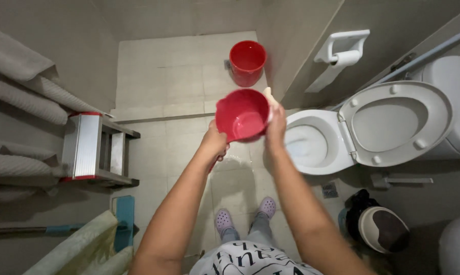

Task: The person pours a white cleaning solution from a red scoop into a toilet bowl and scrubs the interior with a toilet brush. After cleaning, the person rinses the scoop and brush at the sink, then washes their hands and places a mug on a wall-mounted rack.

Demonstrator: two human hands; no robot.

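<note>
A red plastic dipper (241, 114) with some water in it is held up in front of me, over the wet tiled floor. My left hand (214, 142) grips its handle from below. My right hand (276, 122) rests against the dipper's right rim, its fingers wrapped around a pale object I cannot identify. The white toilet bowl (311, 144) stands just to the right of my right hand, with its seat and lid (395, 122) raised.
A red bucket (247, 62) stands at the far end of the floor by the wall. A metal step stool (95, 147) is at the left, a lidded bin (382, 228) at the lower right, a toilet-paper holder (340, 51) on the wall.
</note>
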